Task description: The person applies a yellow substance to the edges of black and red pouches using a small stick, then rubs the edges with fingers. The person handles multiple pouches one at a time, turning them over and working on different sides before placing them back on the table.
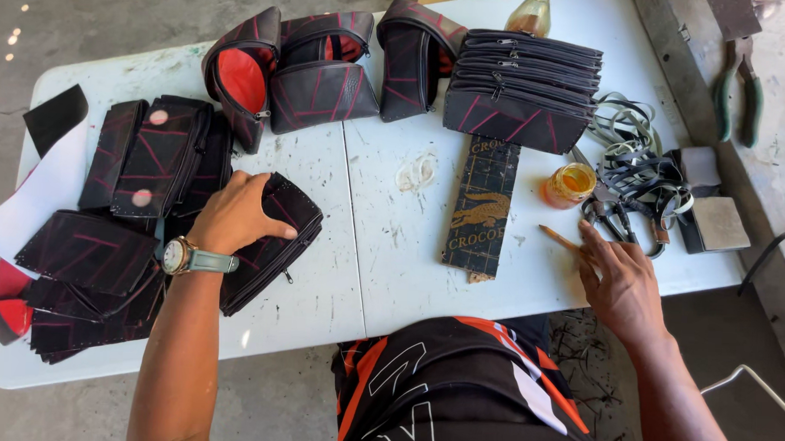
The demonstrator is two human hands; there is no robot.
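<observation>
On the white folding worktop, the left hand, with a wristwatch on its wrist, rests palm-down with fingers curved over a flat black zippered pouch with thin red stitch lines; the hand presses on the pouch and does not lift it. This pouch lies near the worktop's front edge, just right of a loose spread of flat black panels with red lines, some of which overlap. The right hand lies open and flat, fingertips touching a thin orange-tipped stick; it grips nothing.

Judged from the layout, much of the sewing appears complete: a neat stack of finished black zippered pouches stands at the back, beside three opened pouches showing red lining. The flat panels at left appear unassembled, which suggests a fair share of work remains.

Near the right hand stand a small jar of amber liquid, a tangle of black and grey strips, and a long dark printed board. Green-handled pliers lie on the adjacent surface, well apart.
</observation>
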